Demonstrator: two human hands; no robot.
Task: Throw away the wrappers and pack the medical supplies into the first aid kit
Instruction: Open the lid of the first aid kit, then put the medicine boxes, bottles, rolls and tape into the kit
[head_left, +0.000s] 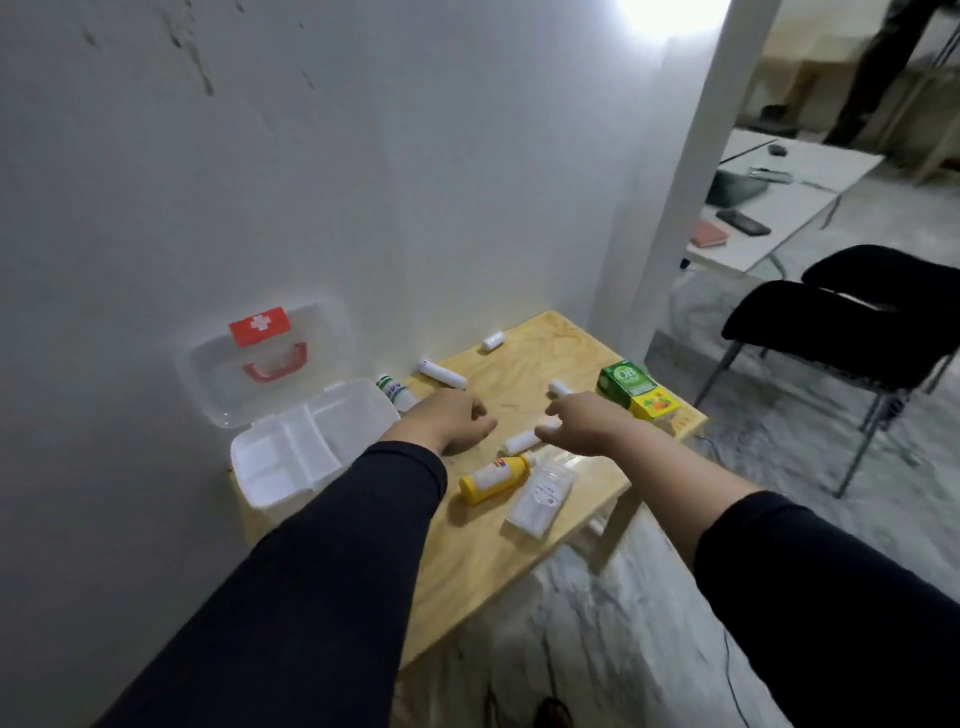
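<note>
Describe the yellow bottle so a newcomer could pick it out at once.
Start at the open first aid kit on the left end of the wooden table. Just right of its tray, towards the near edge, the yellow bottle lies on its side. It alone has a yellow body; the clear packet beside it is colourless.

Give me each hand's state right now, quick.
Left hand: fingers curled loosely, holding nothing, over the table.
Right hand: open, fingertips at a white roll, no grip on it yet.

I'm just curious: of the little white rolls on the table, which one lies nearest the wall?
The short roll at the table's far end, alone beyond the long roll; the others lie nearer the hands.
</note>
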